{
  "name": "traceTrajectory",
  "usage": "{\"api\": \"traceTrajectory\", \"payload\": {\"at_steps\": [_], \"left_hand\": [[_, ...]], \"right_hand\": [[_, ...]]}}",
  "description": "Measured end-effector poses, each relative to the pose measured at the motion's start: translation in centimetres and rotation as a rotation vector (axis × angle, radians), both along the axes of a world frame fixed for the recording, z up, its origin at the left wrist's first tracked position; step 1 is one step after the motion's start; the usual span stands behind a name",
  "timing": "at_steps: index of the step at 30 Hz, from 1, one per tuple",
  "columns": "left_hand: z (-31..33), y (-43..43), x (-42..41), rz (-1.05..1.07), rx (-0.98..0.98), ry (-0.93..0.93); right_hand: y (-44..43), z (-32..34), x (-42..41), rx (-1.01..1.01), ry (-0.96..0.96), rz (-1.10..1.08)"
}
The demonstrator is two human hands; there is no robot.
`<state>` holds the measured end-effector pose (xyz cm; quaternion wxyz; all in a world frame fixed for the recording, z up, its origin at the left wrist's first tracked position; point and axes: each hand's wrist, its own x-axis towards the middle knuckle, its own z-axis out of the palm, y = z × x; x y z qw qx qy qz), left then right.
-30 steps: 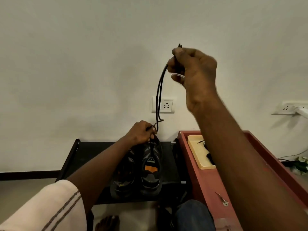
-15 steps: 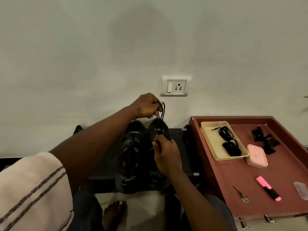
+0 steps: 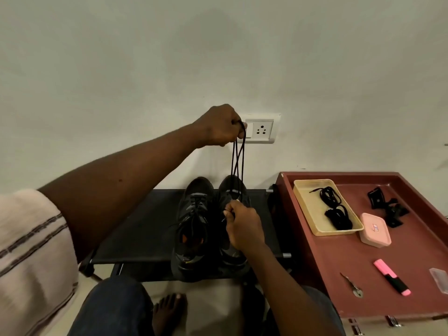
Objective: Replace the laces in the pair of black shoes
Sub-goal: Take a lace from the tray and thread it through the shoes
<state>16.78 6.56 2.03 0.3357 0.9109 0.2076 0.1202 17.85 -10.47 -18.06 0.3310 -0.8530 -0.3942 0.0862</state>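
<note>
Two black shoes stand side by side on a low black rack (image 3: 145,226). The left shoe (image 3: 194,221) is still laced. My left hand (image 3: 221,126) is raised in front of the wall and grips a black lace (image 3: 237,166), whose strands hang down to the toe end of the right shoe (image 3: 232,190). Over that shoe's eyelets my right hand (image 3: 242,225) pinches something small; what it pinches is hidden by the fingers. More black laces (image 3: 335,209) lie coiled in a cream tray (image 3: 303,190) on the right.
A red-brown table (image 3: 363,263) at the right carries the cream tray, a pink box (image 3: 375,230), a black clip-like object (image 3: 385,207), a pink highlighter (image 3: 391,276), a small metal tool (image 3: 351,284) and a clear plastic piece (image 3: 440,278). A wall socket (image 3: 260,130) is behind my left hand. My bare foot (image 3: 167,311) is below the rack.
My right hand came down from high up to the right shoe. My left hand rose from the shoe, taking the lace, and now holds it taut higher up at socket height.
</note>
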Motion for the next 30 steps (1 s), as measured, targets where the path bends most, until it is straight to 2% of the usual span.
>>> {"api": "traceTrajectory", "payload": {"at_steps": [4,7,10,14,17,21,24,30], "left_hand": [[-0.4,-0.3,-0.3,0.030,-0.059,-0.008],[0.0,-0.4,-0.6,0.028,-0.106,-0.028],[1.0,-0.7,-1.3,-0.004,-0.145,-0.006],[2.6,-1.7,-2.5,-0.029,-0.221,0.070],[4.6,-2.7,-3.4,-0.041,-0.234,0.047],[9.0,-3.9,-4.5,-0.028,-0.221,-0.084],[12.6,-4.8,-5.7,-0.041,-0.211,-0.206],[19.4,-6.6,-6.9,-0.074,-0.181,-0.431]], "right_hand": [[-0.1,0.4,0.3,0.063,0.087,0.026],[-0.8,2.9,0.7,0.218,0.193,-0.009],[-0.9,8.4,2.0,0.410,0.093,-0.117],[-1.2,19.8,3.4,0.670,0.030,-0.108],[-1.3,27.6,3.4,0.724,0.021,-0.054],[-1.6,35.7,3.1,0.783,0.104,-0.013],[-2.1,40.3,2.7,0.794,0.209,-0.002],[-2.4,47.2,2.0,0.744,0.134,0.046]]}}
